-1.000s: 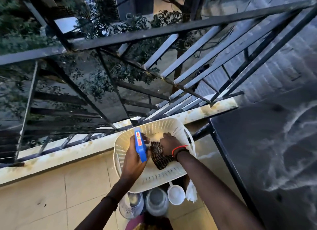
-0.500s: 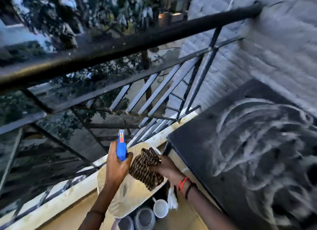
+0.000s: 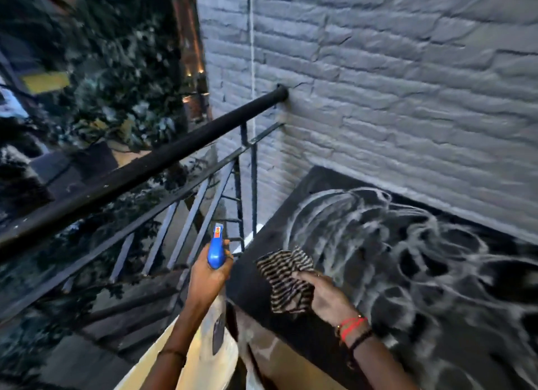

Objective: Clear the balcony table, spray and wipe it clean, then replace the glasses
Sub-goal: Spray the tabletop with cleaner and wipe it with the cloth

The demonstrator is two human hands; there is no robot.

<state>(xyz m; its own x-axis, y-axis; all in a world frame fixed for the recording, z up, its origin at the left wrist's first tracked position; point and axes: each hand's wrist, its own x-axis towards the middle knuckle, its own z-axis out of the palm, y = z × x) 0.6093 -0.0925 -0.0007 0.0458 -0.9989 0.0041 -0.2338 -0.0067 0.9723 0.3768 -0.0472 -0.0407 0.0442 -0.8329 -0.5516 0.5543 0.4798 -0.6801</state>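
Observation:
The dark balcony table [image 3: 343, 203] fills the right side, its top covered in white swirling wipe streaks. My left hand [image 3: 208, 276] grips a blue spray bottle [image 3: 216, 251] just left of the table's near corner, nozzle pointing up and away. My right hand [image 3: 326, 296] holds a brown-and-white striped cloth [image 3: 286, 282] over the table's left edge. No glasses are in view.
A grey brick wall [image 3: 378, 83] backs the table. A black metal railing [image 3: 163, 162] runs diagonally on the left, with foliage beyond it. Below my left arm a pale rounded shape [image 3: 203, 351] shows, blurred.
The view has swung up and right from the white basket and glasses on the floor to the table. Both hands lifted the bottle and cloth out of the basket to the table's edge.

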